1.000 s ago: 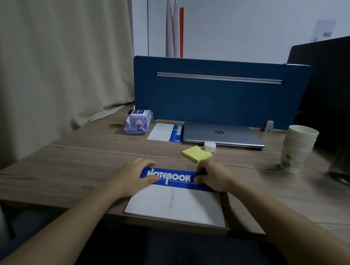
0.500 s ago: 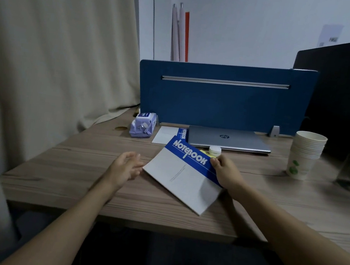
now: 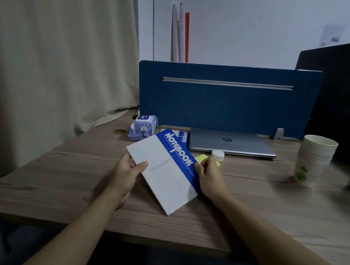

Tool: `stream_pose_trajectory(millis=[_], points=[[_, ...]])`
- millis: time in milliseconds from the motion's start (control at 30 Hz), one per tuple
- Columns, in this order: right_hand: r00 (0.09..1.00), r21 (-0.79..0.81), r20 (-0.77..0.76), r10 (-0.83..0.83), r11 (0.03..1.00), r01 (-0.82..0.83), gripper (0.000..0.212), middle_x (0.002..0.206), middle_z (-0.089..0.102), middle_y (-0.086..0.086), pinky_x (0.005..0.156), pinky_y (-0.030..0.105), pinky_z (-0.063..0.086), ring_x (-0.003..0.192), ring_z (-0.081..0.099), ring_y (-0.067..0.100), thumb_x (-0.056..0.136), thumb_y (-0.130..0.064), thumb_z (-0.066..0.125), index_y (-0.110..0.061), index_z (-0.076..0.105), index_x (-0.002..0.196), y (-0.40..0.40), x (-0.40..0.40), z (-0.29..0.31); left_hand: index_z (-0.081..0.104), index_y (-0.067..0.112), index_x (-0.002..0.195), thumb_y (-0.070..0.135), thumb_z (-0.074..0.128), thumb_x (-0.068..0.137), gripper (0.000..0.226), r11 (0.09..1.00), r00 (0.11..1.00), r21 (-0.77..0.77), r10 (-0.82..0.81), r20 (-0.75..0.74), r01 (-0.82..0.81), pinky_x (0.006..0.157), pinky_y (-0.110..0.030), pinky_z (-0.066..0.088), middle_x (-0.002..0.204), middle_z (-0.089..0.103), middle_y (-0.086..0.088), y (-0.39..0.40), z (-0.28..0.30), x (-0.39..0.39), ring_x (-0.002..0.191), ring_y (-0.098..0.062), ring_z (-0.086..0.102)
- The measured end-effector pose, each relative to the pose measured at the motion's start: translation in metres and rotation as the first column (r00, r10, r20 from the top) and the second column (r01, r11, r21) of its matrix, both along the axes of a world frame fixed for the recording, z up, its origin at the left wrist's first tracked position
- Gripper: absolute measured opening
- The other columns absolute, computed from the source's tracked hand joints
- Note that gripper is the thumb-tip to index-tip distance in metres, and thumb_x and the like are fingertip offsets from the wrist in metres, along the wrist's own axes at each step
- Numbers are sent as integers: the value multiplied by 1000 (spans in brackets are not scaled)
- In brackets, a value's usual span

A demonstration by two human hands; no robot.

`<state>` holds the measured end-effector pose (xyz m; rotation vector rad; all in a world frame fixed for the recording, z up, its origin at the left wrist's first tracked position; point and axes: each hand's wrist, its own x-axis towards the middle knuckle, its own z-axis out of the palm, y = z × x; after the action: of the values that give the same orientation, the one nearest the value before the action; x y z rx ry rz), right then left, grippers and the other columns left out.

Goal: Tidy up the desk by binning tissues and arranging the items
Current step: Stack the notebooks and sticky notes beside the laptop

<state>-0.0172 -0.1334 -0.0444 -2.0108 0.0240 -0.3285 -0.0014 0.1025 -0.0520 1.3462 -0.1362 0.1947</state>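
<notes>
Wooden desk (image 3: 58,169), blue divider behind: left hand (image 3: 127,171) and right hand (image 3: 209,177) pinch the raised notebook (image 3: 165,170); squaring it onto the second notebook (image 3: 183,135) would stack neatly.

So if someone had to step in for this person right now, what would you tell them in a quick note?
Left hand: grips the left edge of the raised notebook, thumb on the cover.
Right hand: pinches its blue spine edge.
The notebook is tilted, held above the desk.
A second notebook lies at the back beside the closed laptop; the tissue pack lies left of it. Sticky notes and a small white container sit in front of the laptop; paper cups stand at right.
Done: no loose tissues are in view.
Left: probably stack the held notebook on the second one, then arrange the small items.
</notes>
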Motion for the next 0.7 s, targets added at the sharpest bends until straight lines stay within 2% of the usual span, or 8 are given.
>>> stream_pose_trajectory(millis=[100,200,267,367,500,600,700], points=[[996,7,45,80,997,-81,20,104,60,-6,72,26,49,96,59,11,90,-30,65,-28,47,97,-1,11,-6,55,4,123,1,64,89,35,984,985,52,168,34,-170,91,-43,52,114,69,-14,2,-2,16,107,-30,66],[977,-194,90,192,966,-172,51,132,44,-5,99,23,40,120,44,7,76,-31,80,-30,51,118,-1,15,-5,55,6,124,6,65,90,35,967,971,88,234,47,-237,77,-30,52,113,70,-12,2,0,32,97,-19,68],[955,-304,81,285,920,-248,69,146,33,-4,105,21,34,131,35,9,68,-39,84,-26,52,128,-1,19,-4,56,8,124,7,64,91,34,961,967,110,249,58,-254,69,-24,51,110,71,-9,1,1,45,91,-11,68],[928,-440,37,370,840,-318,87,158,22,-5,112,29,33,141,25,12,62,-45,87,-21,50,137,-2,26,-7,55,10,128,8,61,93,36,953,961,126,268,65,-274,66,-24,51,108,70,-7,-2,3,63,87,-8,67],[942,-536,109,317,817,-213,75,158,28,-1,109,23,28,141,32,18,73,-39,82,-15,53,138,-3,41,-9,54,18,132,15,56,97,35,956,986,246,144,79,-159,74,-29,54,113,70,1,-8,5,82,96,-8,67],[937,-635,191,292,765,-109,59,151,40,9,106,34,37,133,42,27,84,-38,71,-9,56,133,3,55,-8,52,18,135,11,52,98,37,938,995,343,20,97,-52,70,-16,53,118,66,6,-15,6,94,99,1,64],[941,-717,228,250,697,-11,53,149,40,15,102,41,43,129,45,33,93,-41,58,-8,52,134,10,73,-7,54,14,134,7,52,97,37,929,994,370,-31,104,-10,70,-13,52,121,67,4,-19,7,107,106,-6,64]])
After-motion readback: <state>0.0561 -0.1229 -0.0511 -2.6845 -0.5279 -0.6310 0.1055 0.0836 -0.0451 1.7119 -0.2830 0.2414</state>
